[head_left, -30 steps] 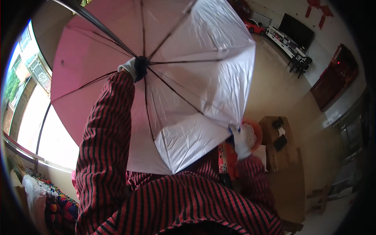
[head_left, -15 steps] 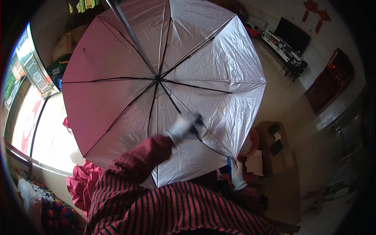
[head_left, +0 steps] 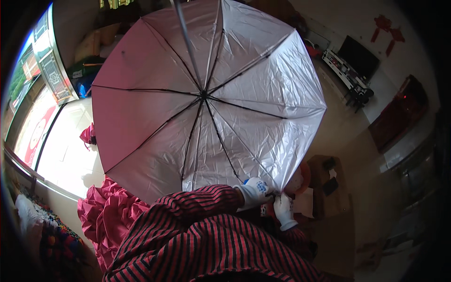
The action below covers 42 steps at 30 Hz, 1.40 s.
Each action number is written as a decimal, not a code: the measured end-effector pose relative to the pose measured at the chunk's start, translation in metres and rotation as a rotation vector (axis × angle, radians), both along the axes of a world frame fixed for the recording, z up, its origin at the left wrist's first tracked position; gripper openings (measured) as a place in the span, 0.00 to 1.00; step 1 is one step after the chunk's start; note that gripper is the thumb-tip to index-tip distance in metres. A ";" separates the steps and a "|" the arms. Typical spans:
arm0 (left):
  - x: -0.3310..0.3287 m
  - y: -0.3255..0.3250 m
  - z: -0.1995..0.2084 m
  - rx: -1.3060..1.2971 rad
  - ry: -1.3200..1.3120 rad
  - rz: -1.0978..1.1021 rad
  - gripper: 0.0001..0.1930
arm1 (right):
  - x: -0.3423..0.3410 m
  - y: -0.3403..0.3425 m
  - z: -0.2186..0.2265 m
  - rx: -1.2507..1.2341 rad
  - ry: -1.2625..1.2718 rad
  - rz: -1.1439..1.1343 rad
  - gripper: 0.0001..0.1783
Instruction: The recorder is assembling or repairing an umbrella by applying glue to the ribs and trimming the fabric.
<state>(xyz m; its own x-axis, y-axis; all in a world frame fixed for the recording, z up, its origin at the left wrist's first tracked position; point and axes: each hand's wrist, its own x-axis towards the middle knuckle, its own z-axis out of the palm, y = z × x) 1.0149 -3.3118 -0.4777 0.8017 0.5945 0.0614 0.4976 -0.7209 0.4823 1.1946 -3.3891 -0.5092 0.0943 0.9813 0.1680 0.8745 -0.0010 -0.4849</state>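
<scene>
The left hand (head_left: pixel 254 192) has come beside the right hand (head_left: pixel 284 212); both (white-gloved) pinch the round, silver-and-pink fabric umbrella (head_left: pixel 253 124), apparently working one rim corner; next needs a steady hold.

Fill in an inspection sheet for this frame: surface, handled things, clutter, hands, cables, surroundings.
Surface: brown surface at right, bearing a small black item
Handled things: open umbrella, silvery-pink underside facing the camera
Clutter: crumpled pink fabric at left; pale sheet at right
Hands: gloved left hand and right hand close together at the umbrella's near rim; exact grip unclear
Cables: nothing seen
Surroundings: dark screen, red wall decorations, bright opening at left
</scene>
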 end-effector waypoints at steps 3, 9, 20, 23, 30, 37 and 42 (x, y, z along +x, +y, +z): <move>0.003 0.011 0.002 -0.022 0.076 -0.003 0.18 | -0.001 0.002 0.002 -0.031 -0.073 -0.068 0.13; 0.019 0.010 0.007 -0.062 -0.131 0.113 0.21 | 0.031 0.015 -0.053 0.060 0.092 0.048 0.16; -0.003 0.056 0.017 -0.299 -0.548 0.339 0.17 | 0.139 0.152 0.108 -0.077 0.938 -0.129 0.25; 0.011 0.096 0.036 -0.288 -0.507 0.419 0.18 | 0.145 0.235 0.164 0.134 0.974 -0.093 0.21; 0.064 0.170 0.098 -0.389 -0.603 0.429 0.20 | 0.133 0.316 0.216 0.159 0.691 0.059 0.20; 0.118 0.201 0.130 -0.182 -0.672 0.365 0.21 | 0.101 0.322 0.266 0.120 0.304 0.210 0.17; 0.131 0.187 0.147 -0.012 -0.568 0.535 0.22 | 0.079 0.309 0.289 0.037 0.008 0.250 0.15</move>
